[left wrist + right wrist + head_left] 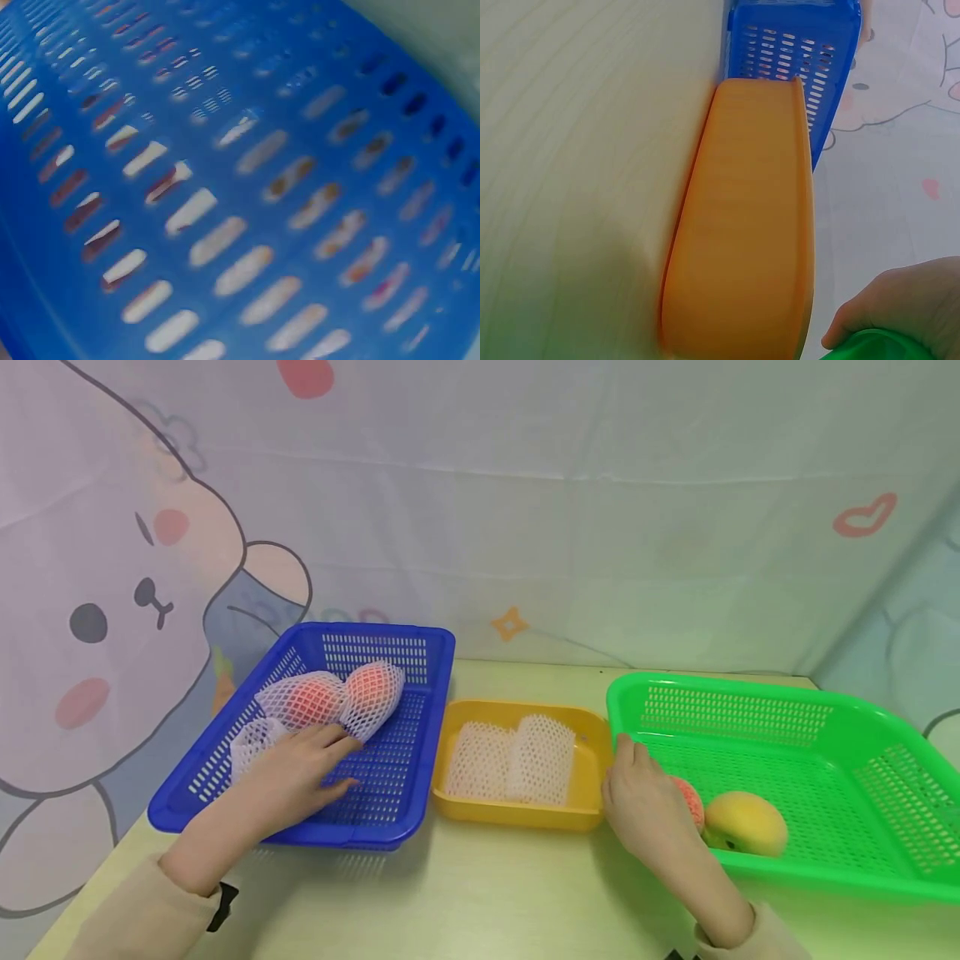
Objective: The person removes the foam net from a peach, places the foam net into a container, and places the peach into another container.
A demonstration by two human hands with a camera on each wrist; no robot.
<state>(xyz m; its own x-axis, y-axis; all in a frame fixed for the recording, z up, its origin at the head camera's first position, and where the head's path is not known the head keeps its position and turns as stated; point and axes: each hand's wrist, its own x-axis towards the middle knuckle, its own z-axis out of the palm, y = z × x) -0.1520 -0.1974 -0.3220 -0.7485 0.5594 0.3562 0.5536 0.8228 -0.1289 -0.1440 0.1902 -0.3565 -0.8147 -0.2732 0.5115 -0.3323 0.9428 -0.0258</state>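
My left hand (303, 768) reaches into the blue basket (442, 710), thumb held apart from the fingers, its fingertips at the near side of the netted fruit. Two reddish fruits, one (311, 702) beside the other (372, 687), sit there in white foam nets. Another white foam net (257, 739) lies partly behind the left hand; its contents are hidden. My right hand (648, 797) grips the left rim of the green basket (832, 752). Inside that basket, a yellow mango (746, 823) lies beside a pinkish-red round fruit (690, 802), partly covered by the hand.
Between the baskets stands a yellow tray (588, 760) with two white foam nets, one (478, 762) beside the other (542, 760). All three containers rest on a pale wooden table (480, 893). A printed cloth (480, 527) hangs behind.
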